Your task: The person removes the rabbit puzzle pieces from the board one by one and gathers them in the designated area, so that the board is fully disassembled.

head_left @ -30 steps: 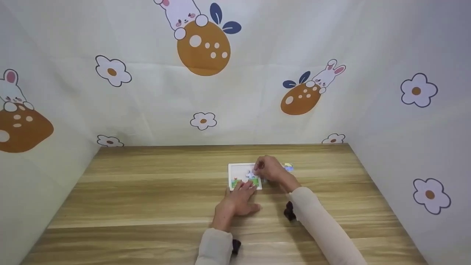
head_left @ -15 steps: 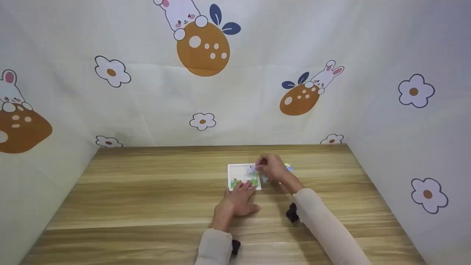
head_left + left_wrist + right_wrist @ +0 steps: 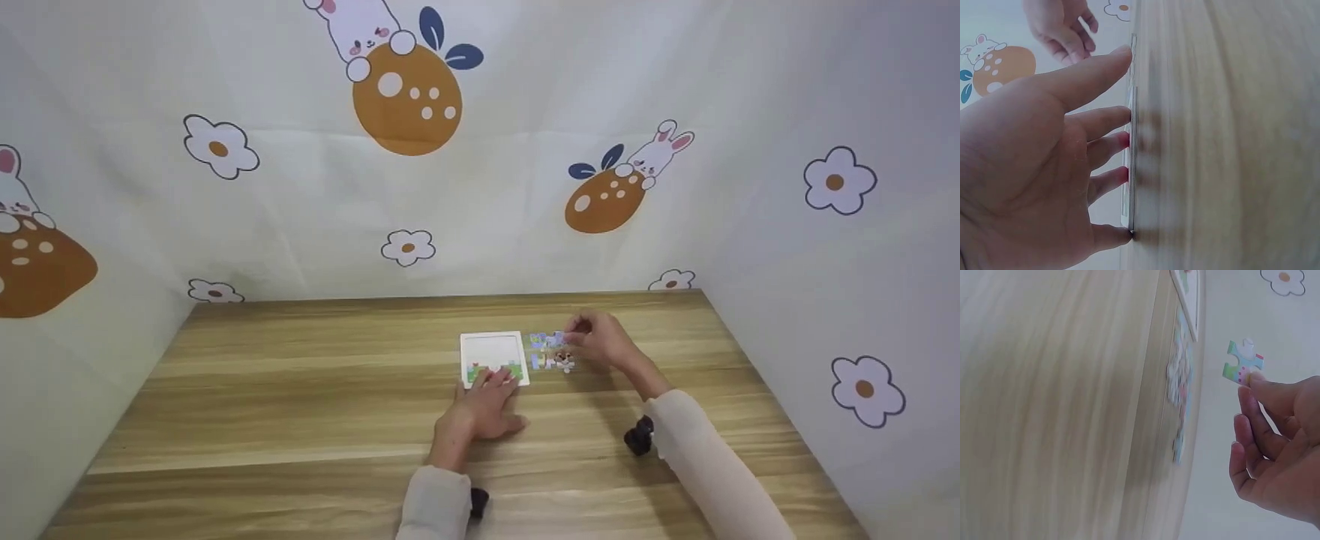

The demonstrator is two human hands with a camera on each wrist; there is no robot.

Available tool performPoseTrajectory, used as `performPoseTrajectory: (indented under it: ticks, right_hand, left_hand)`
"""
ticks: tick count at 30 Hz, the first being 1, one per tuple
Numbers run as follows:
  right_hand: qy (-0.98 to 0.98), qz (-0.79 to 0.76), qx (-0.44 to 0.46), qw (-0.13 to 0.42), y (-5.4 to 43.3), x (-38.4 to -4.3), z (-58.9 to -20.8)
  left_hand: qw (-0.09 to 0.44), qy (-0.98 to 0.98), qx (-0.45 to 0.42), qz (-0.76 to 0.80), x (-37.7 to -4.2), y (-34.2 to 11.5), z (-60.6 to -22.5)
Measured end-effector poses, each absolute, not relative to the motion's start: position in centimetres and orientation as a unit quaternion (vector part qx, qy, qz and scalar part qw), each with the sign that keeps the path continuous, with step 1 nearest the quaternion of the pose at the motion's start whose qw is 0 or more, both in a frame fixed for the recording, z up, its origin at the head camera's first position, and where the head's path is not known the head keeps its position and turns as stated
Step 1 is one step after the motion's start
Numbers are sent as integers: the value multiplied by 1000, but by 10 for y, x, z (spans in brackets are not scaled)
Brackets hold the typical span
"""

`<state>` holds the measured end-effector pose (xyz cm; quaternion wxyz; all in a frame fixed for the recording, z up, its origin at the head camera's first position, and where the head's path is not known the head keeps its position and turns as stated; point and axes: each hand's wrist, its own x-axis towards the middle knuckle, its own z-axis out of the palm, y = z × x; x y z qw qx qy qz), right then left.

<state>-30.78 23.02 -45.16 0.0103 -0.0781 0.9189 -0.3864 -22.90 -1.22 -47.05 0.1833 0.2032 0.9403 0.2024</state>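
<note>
A white-rimmed jigsaw tray [image 3: 491, 347] lies on the table, with green and red pieces fitted along its near edge. My left hand [image 3: 482, 411] rests its spread, nearly straight fingers on that near edge; in the left wrist view its fingertips [image 3: 1123, 139] press the tray's side and top. Right of the tray, my right hand [image 3: 606, 342] is over the loose pieces. Its thumb and index finger pinch a small jigsaw piece [image 3: 1244, 364], light blue and green with pink dots, held up off the table in the right wrist view.
Several loose jigsaw pieces [image 3: 546, 340] lie just right of the tray, one showing a brown animal face [image 3: 564, 360]. The wooden table [image 3: 300, 390] meets a patterned curtain [image 3: 300, 217] at its back and sides. Both wrists carry small black devices.
My right hand has moved right, from over the tray's right side to beyond the loose pieces, which are now uncovered. The left hand stays on the tray.
</note>
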Motion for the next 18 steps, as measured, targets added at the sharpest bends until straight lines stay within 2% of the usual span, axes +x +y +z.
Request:
performPoseTrajectory:
  ticks: [10, 18]
  right_hand:
    - [928, -362, -81, 20, 267, -304, -456]
    - [933, -349, -56, 71, 278, -307, -465]
  left_hand:
    - [183, 939, 199, 211, -229, -11, -471]
    - [170, 945, 196, 199, -229, -8, -471]
